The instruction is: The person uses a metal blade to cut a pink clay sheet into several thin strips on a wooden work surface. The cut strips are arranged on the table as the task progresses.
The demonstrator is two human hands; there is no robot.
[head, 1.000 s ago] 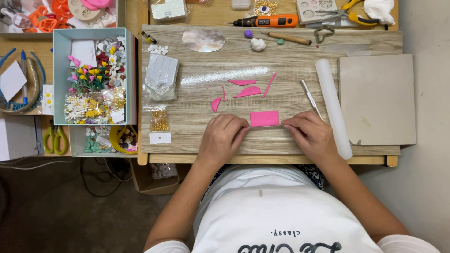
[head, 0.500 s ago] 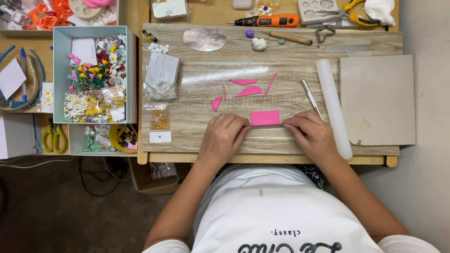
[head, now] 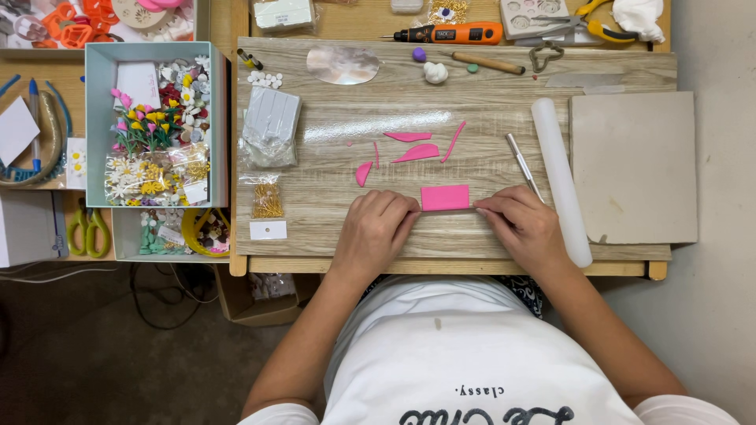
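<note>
A flat pink clay rectangle point(head: 445, 197) lies on the wooden board point(head: 331, 212) between both hands; left hand point(head: 376, 230) curled beside it; right hand point(head: 521, 224) fingertips touching its edge; five pink clay offcuts point(head: 416, 151) lie above.

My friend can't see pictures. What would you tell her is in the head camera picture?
Seen from above, a person's left hand and right hand rest at either end of a flat pink rectangle on a wooden board. Pink scraps lie beyond it, a white roller to the right, and a box of tiny flowers to the left.
</note>
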